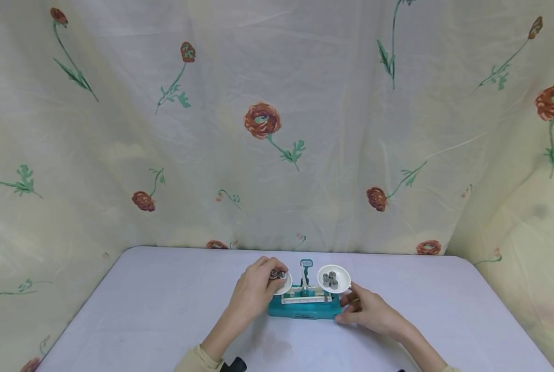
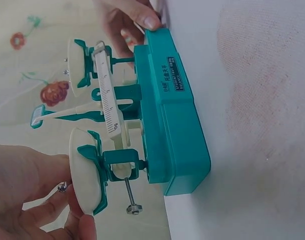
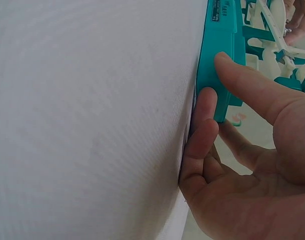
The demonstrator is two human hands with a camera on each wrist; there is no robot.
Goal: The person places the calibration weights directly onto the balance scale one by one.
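A teal balance scale (image 1: 304,308) with two white pans stands on the table. My left hand (image 1: 258,287) curls over the left pan (image 1: 283,288), its thumb and fingers around small shiny metal pieces (image 1: 278,274). One such metal piece (image 2: 62,187) shows between the fingers beside the pan rim in the left wrist view; the fingers partly hide the rest. Several similar pieces (image 1: 330,279) lie in the right pan (image 1: 345,279). My right hand (image 1: 372,310) grips the right end of the base, thumb (image 3: 242,75) on its front face and the other fingers around its end.
The scale has a pointer with a small dial (image 1: 306,263) and a ruled white beam (image 2: 107,95). A pale cloth covers the table (image 1: 174,310). Behind it hangs a flowered curtain (image 1: 323,201), which also runs along both sides.
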